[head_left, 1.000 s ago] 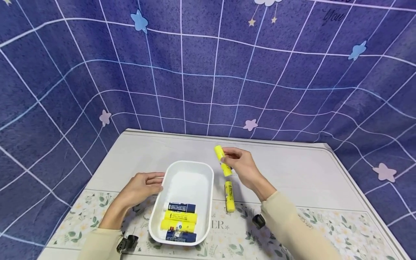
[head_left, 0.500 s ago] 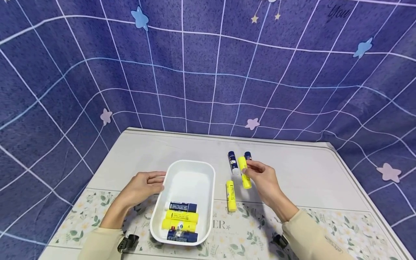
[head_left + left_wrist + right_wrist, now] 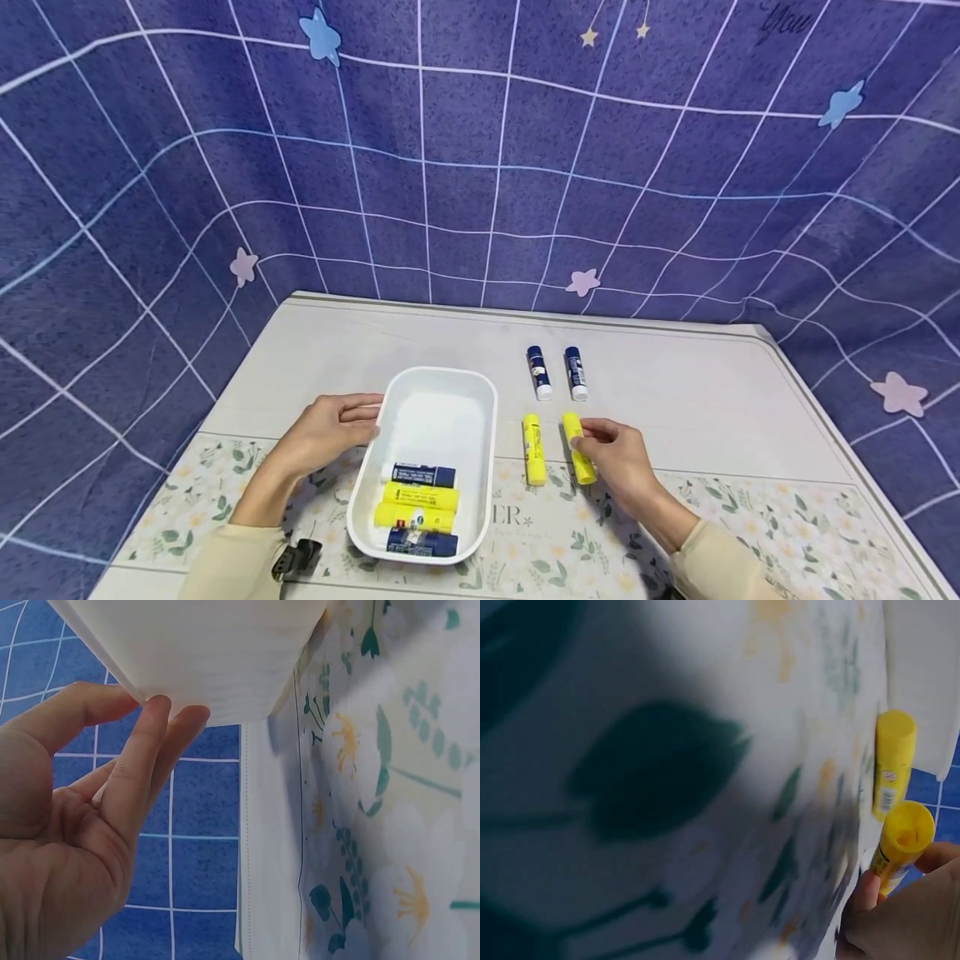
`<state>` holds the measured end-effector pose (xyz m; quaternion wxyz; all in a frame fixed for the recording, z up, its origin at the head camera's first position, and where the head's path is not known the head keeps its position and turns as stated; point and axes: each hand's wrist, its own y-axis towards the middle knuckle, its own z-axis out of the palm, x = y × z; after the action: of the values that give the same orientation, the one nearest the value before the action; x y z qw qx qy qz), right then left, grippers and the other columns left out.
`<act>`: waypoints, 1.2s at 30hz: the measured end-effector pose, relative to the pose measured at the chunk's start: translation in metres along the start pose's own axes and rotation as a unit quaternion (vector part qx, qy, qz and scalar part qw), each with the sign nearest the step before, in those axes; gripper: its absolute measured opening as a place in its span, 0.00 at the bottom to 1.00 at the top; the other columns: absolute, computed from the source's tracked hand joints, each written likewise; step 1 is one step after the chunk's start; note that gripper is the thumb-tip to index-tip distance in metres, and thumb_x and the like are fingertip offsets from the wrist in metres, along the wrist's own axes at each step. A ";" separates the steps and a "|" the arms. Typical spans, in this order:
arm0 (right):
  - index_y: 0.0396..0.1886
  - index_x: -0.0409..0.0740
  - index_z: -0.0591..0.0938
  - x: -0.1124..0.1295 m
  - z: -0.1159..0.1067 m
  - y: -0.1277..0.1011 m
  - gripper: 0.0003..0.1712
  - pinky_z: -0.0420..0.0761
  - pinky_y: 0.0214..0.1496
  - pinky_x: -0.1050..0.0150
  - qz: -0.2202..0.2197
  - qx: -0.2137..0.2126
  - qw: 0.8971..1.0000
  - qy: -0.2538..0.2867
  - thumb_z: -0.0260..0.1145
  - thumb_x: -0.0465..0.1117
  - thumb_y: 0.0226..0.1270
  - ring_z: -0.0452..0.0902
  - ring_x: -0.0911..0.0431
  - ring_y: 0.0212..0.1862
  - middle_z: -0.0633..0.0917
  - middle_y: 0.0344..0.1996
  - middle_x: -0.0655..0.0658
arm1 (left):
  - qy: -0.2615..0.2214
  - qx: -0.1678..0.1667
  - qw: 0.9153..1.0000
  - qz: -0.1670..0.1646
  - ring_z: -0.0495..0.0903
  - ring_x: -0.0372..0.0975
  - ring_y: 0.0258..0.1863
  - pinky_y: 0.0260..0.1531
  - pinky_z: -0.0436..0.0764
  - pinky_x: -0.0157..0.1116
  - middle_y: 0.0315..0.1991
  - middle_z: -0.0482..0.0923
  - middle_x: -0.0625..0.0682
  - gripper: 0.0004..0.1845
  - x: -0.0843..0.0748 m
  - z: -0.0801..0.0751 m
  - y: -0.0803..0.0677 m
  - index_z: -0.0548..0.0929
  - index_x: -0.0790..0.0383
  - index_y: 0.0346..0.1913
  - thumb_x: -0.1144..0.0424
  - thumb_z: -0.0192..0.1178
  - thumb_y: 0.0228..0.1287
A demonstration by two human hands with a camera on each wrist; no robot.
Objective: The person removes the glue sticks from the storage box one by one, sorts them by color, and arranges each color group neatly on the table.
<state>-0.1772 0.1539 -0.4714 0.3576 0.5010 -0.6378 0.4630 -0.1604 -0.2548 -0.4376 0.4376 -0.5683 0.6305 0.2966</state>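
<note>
Beside yellow stick point(image 3: 534, 451), nearer than navy pair point(image 3: 576, 373): pinching 2nd yellow point(image 3: 582, 468) w/ R hand point(image 3: 619, 458); touching tub point(image 3: 431, 425) w/ straight-fingered L hand point(image 3: 327, 429).

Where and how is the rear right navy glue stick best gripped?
Likely mid-barrel, pinched across its long sides from above and the right: the navy glue stick lies flat, with bare table to its right and another navy glue stick on its left.

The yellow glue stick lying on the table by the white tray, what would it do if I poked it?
The yellow glue stick would probably roll sideways, because it's a round tube lying on its side. It likely wouldn't bend, since its sides look straight and firm. Pushed left, it might bump the white tray.
</note>
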 end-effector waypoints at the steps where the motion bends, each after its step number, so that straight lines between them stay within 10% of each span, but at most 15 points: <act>1: 0.61 0.30 0.81 -0.001 0.000 0.000 0.23 0.84 0.36 0.71 0.002 -0.004 1.000 -0.007 0.69 0.33 0.68 0.79 0.54 0.46 0.83 0.50 0.36 | -0.001 0.000 1.000 -0.001 0.83 0.57 0.63 0.54 0.89 0.40 0.65 0.78 0.69 0.30 0.000 0.000 0.000 0.72 0.69 0.73 0.65 0.63 0.71; 24: 0.64 0.31 0.79 -0.004 -0.019 0.002 0.32 0.85 0.39 0.62 -0.007 0.012 0.991 -0.137 0.71 0.47 0.68 0.83 0.54 0.41 0.86 0.46 0.38 | -0.003 0.005 1.000 0.006 0.83 0.57 0.62 0.52 0.90 0.38 0.64 0.79 0.70 0.29 0.001 0.000 0.001 0.72 0.70 0.72 0.66 0.63 0.72; 36: 0.72 0.31 0.72 0.034 -0.038 0.024 0.32 0.84 0.61 0.68 -0.058 0.051 0.997 0.011 0.66 0.44 0.75 0.84 0.62 0.51 0.81 0.62 0.32 | -0.014 0.002 1.000 0.003 0.84 0.56 0.60 0.52 0.90 0.38 0.64 0.80 0.69 0.29 0.000 -0.001 0.001 0.73 0.71 0.72 0.66 0.63 0.71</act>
<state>-0.2088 0.1812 -0.4341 0.3648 0.5493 -0.5792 0.4793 -0.1615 -0.2552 -0.4374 0.4471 -0.5609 0.6267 0.3046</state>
